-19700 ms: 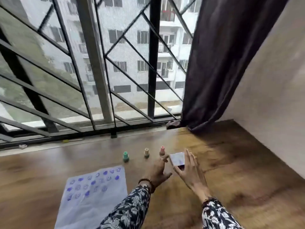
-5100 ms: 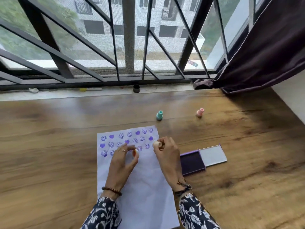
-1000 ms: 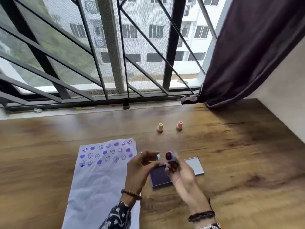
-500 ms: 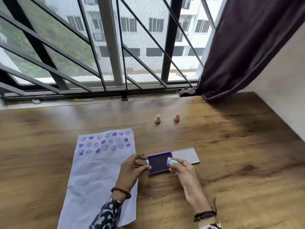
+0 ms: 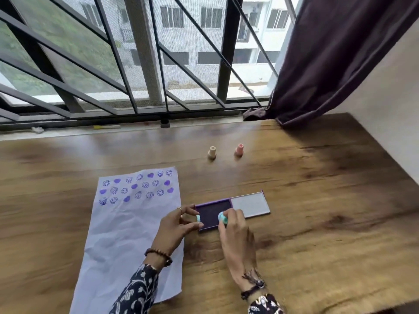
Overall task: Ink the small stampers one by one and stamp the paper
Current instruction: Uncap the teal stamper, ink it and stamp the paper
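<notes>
My right hand [image 5: 235, 234] grips a teal stamper [image 5: 222, 217] and holds it down on the purple ink pad [image 5: 212, 211], whose open lid [image 5: 249, 203] lies flat to the right. My left hand [image 5: 175, 227] pinches the stamper's teal cap [image 5: 198, 218] at the pad's left edge. The white paper [image 5: 127, 234] lies left of the pad, with rows of purple smileys and hearts [image 5: 136, 188] across its top. A beige stamper [image 5: 212, 152] and a pink stamper [image 5: 238, 150] stand farther back on the wooden table [image 5: 317, 211].
A barred window [image 5: 140, 64] runs along the table's far edge, with a dark curtain [image 5: 328, 64] at the right. A white wall [image 5: 396, 109] bounds the table's right side. Small bits lie on the sill [image 5: 106, 127].
A second ago my right hand held the stamper face up above the pad. It has turned it over and lowered it onto the ink. My left hand still holds the cap.
</notes>
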Demonstrator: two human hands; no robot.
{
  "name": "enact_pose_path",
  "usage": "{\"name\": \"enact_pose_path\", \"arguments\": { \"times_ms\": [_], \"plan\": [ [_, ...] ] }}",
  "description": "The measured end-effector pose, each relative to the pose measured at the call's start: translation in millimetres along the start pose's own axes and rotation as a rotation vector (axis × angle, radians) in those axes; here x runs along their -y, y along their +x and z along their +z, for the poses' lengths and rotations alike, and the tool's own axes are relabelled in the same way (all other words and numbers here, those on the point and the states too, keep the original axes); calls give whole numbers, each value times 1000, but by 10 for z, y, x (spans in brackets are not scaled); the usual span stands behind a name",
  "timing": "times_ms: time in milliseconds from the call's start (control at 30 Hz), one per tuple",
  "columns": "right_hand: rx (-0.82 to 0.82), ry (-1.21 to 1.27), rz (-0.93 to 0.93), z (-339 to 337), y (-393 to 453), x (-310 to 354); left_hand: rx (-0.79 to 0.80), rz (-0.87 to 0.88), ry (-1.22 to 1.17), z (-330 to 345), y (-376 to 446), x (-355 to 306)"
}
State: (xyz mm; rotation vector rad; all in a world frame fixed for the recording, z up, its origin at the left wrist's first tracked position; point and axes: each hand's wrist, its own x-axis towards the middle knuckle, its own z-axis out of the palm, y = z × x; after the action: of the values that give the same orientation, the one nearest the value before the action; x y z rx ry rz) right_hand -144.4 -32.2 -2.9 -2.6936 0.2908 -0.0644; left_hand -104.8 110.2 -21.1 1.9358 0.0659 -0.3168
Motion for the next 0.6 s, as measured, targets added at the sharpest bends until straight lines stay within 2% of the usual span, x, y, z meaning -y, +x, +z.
{"name": "enact_pose_path", "arguments": {
  "times_ms": [300, 600],
  "plan": [
    [116, 5, -54, -39, 265, -46, -2, 4, 35, -29, 53, -13],
    [362, -112, 37, -222, 652, 78, 11, 35, -63, -110, -74, -19]
  ]
}}
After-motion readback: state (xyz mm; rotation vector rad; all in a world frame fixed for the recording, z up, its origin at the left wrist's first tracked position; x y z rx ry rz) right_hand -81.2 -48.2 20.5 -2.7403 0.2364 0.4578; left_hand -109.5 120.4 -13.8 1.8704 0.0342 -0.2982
